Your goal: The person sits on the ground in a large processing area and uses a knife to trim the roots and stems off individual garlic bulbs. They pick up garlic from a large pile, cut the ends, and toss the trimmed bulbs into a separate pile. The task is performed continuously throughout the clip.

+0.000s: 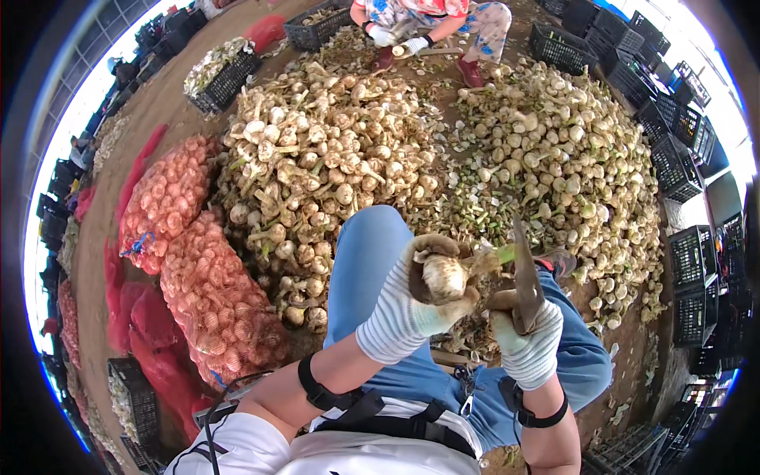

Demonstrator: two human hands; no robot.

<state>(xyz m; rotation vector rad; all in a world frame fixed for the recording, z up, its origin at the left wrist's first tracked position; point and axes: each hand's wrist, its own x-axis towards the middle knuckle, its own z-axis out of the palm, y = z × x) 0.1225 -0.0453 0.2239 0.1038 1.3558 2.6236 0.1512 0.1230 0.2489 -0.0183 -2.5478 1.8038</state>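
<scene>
My left hand (405,310), in a soiled white knit glove, is closed around a garlic bulb (444,279) above my knees. The bulb's stalk (484,260) points right and ends in a green tip. In my right hand (529,339), also gloved, is a knife (524,273) with a worn, broad blade standing upright. Its blade is beside the stalk's green end; whether they touch I cannot tell. Beyond my knees lie a big garlic heap (332,158) on the left and another garlic heap (570,182) on the right.
Two filled red mesh sacks (218,301) lie at my left beside red netting (154,317). Cut stalk pieces (479,202) litter the ground between the heaps. A co-worker (423,20) in gloves sits at the far side. Black plastic crates (693,257) line the right edge.
</scene>
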